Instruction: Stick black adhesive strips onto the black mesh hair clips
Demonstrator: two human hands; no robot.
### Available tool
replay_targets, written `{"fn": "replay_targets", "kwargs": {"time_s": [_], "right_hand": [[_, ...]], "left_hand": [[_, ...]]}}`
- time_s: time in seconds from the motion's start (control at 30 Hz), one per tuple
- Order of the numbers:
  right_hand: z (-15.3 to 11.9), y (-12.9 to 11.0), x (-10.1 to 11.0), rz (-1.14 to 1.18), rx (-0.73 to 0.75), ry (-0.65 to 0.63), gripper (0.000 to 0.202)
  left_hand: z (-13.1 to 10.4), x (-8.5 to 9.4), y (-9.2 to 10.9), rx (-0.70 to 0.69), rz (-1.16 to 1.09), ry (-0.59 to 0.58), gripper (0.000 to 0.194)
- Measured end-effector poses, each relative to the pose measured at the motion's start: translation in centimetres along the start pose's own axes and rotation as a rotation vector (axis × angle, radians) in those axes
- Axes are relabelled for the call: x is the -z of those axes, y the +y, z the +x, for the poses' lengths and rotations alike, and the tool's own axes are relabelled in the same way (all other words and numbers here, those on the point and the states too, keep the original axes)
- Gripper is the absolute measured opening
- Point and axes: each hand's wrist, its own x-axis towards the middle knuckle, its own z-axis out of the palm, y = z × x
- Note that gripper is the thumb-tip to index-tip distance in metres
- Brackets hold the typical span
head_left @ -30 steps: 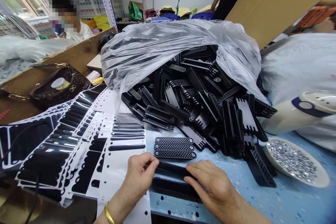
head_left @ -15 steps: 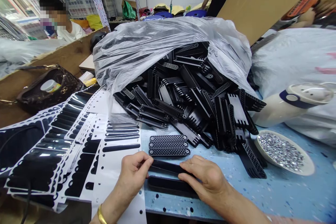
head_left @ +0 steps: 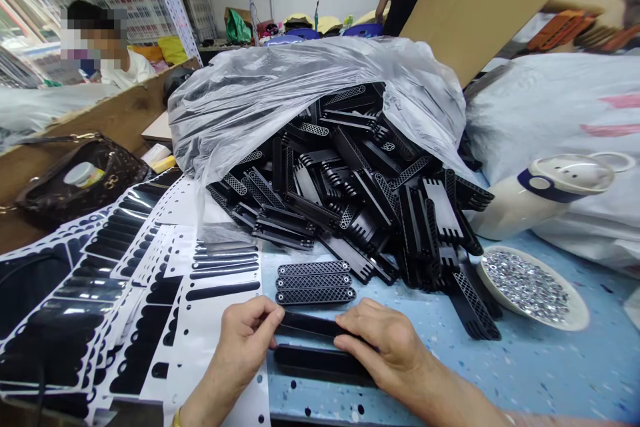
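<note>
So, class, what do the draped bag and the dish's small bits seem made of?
Draped bag: thin, glossy plastic, by its see-through, crinkled folds.
Small bits: probably shiny metal, from their silvery glints, though coated plastic is possible.

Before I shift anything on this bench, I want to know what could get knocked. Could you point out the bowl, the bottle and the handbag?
Bowl [head_left: 580,313]: head view, bare rim at its right.
Bottle [head_left: 503,205]: head view, cream body below the dark band.
Handbag [head_left: 125,175]: head view, right side of its brown body.
</note>
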Motion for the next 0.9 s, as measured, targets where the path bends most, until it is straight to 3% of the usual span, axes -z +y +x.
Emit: {"fn": "replay_targets", "kwargs": {"time_s": [0.13,0.47,0.57,0.7,0.8,0.9], "right_hand": [[0.0,-0.1,0.0,0.032,-0.008,0.039,0.02],[0.0,-0.1,-1.6,0.028,0.042,0.243,0.026],[-1.1,0.0,-1.2,0.036,-0.074,0.391,0.029],[-4.1,0.9,0.2,-0.006,-0.343,0.662,0.023],[-5.4,0.7,0.5,-0.01,-0.371,0.616,0.033],[-4.9,0.0,-0.1,-0.034,-0.32,0.54,0.042]], "left_hand": [[0.0,0.2,-0.8,-0.001,0.029,-0.031,0.029],[0.0,-0.6,-0.7,-0.049,-0.007,0.066,0.031],[-0.3,-0.8,-0.5,-0.028,-0.019,0.098,0.028],[-0.5,-1.1,-0.5,-0.009,-0.039,0.12,0.028],[-0.4,-0.8,-0.8,-0.063,0.006,0.097,0.028],[-0.7,-0.1,-0.9,-0.23,0.156,0.101,0.02]]}}
